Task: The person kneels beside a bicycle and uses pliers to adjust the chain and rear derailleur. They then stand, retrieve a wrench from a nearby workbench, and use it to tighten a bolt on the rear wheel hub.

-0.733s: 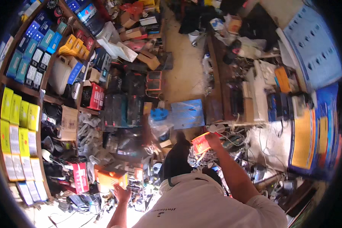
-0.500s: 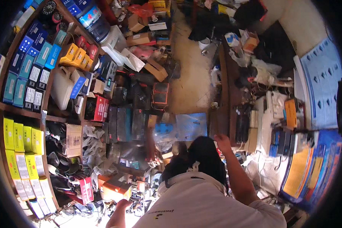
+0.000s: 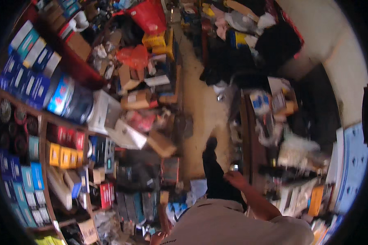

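Note:
My right hand (image 3: 235, 180) hangs beside my dark trouser leg, near the edge of a brown bench (image 3: 249, 139). Its fingers look loosely bent and apart, and I see nothing in them. A small shiny object (image 3: 234, 167) is just beyond that hand, by the bench. My left hand (image 3: 158, 237) is low in the picture, partly cut off and smeared by motion, so its fingers cannot be read. My dark shoe (image 3: 211, 143) is stretched forward on the tan floor (image 3: 200, 118).
Shelves on the left hold yellow boxes (image 3: 65, 155), teal boxes (image 3: 22, 200) and a large water bottle (image 3: 71, 98). Cartons, a red plastic bag (image 3: 133, 56) and a brown box (image 3: 161, 143) crowd the aisle's left side. A black bag (image 3: 274, 38) lies far right.
The view has shifted forward along the aisle, so the shelves and boxes sit lower. My leg now reaches ahead. My left hand has moved rightward in the picture, closer to my body.

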Demonstrator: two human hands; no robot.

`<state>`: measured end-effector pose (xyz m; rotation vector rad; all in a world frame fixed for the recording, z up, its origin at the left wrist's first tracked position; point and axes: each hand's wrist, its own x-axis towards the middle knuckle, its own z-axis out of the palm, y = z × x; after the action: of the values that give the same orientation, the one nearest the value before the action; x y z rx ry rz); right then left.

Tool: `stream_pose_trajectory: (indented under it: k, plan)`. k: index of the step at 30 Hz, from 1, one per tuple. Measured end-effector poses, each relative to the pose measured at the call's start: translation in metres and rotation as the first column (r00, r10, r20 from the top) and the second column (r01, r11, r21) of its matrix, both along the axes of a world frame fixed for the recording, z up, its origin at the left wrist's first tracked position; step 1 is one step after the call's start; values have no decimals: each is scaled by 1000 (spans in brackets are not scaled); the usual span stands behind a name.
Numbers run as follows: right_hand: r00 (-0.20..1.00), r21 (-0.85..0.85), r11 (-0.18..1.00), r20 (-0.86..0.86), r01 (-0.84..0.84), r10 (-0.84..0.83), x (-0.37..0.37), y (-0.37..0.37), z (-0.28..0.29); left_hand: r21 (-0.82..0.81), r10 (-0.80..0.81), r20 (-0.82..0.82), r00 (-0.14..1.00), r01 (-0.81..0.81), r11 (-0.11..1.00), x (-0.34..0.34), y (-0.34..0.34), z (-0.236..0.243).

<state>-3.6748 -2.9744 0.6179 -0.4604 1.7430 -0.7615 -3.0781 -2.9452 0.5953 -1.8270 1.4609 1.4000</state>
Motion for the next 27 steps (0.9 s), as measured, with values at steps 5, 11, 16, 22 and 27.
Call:
stream_pose_trajectory:
  k: [5,11,16,22,27]
  plan:
    - [852,-80,942,-457,-325,255,-147,-204,17,-9,36,36,999,-36,999,-168,-154,25]
    - [865,-515,822,-499,-243,-57,-284,-448,140,10,-7,2,1000,7,1000,-267,-292,69]
    - [934,-639,768,-304,-53,-188,-336,-556,159,89,-102,-7,995,102,991,-336,-408,82]
    - [892,-338,935,-449,-105,-62,-436,-603,45,197,-343,-100,934,356,913,-491,-629,67]
    - [679,43,997,-731,-61,73,-514,-560,21,-33,-662,-110,741,663,748,-695,-888,88]
